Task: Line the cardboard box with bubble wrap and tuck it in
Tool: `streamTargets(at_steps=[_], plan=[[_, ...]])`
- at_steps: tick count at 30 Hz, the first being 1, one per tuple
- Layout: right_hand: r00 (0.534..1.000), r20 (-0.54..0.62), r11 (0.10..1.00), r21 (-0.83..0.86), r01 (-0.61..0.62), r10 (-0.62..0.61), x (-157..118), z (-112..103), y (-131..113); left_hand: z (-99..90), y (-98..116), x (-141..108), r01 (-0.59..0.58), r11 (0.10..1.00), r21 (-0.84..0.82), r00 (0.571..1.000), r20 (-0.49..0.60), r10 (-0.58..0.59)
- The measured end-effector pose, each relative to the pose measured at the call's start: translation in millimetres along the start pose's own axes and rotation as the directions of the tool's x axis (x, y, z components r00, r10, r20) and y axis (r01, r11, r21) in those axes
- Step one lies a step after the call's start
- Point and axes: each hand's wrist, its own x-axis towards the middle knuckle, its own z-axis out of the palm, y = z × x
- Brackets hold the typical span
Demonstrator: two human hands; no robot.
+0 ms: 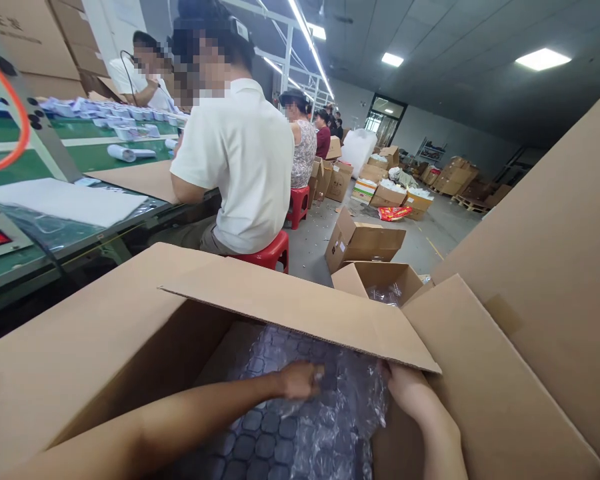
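A: What do I have at the left hand (299,381)?
B: From my end, it sits low in the middle of the frame, over the clear plastic (325,430). The fingers look curled in, but they're blurred, so I can't tell whether they grip any of it.
A: And the right hand (407,390)?
B: Lower right, at the plastic's right edge. The flap (300,300) of the box (80,353) hides part of those fingers; I can't tell if they're closed on the plastic.
A: Where does the plastic lie, then?
B: Inside the box, at the bottom centre of my view, under the left fingers and just left of the right ones. Dark rounded squares (253,445) show beneath and beside it, below the left wrist.
A: Anything else in my view?
B: A person in a white shirt (253,160) on a red stool (270,252), upper middle, beside the green table (25,133).
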Motion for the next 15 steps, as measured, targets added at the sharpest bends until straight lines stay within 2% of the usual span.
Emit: streamTargets(at_steps=[3,6,11,15], plan=[[1.000,0.008,1.000,0.005,-0.003,0.003,0,1,1,4.4,16,-11,-0.139,0.962,0.234,0.981,0.167,0.101],[1.000,0.013,1.000,-0.008,-0.002,0.002,0,1,2,8.9,29,-10,-0.259,0.905,0.336,0.949,0.263,0.174],[0.999,0.045,1.000,-0.012,-0.011,0.012,-1,-2,-1,6.1,36,2,-0.258,0.867,0.426,0.957,0.233,0.171],[0.999,0.031,0.999,0.016,-0.029,0.029,-2,-4,-4,18.5,34,3,-0.250,0.809,0.532,0.962,0.234,0.143]])
